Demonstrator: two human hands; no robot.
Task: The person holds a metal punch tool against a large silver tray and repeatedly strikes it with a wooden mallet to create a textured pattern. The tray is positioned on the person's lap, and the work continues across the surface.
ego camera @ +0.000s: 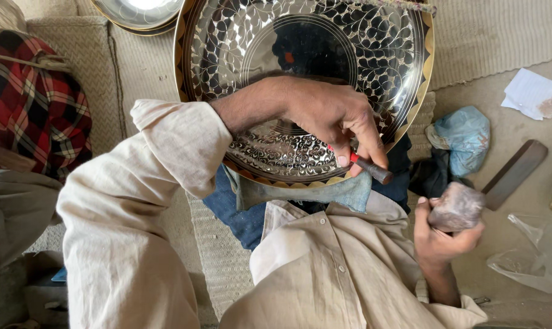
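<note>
**Chisel on the engraved tray**

My left hand point(340, 119) pinches a thin chisel point(370, 167) against the engraved metal tray point(300, 79) propped on my lap; my right hand point(440, 240) is closed around a stone point(457, 207). I'd keep the tip steady, taps light. The chisel tip is hidden behind my fingers.

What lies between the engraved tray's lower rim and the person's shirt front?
In the head view, a blue-grey cloth lies bunched between the engraved tray rim and the shirt, under the left hand holding the chisel.
</note>
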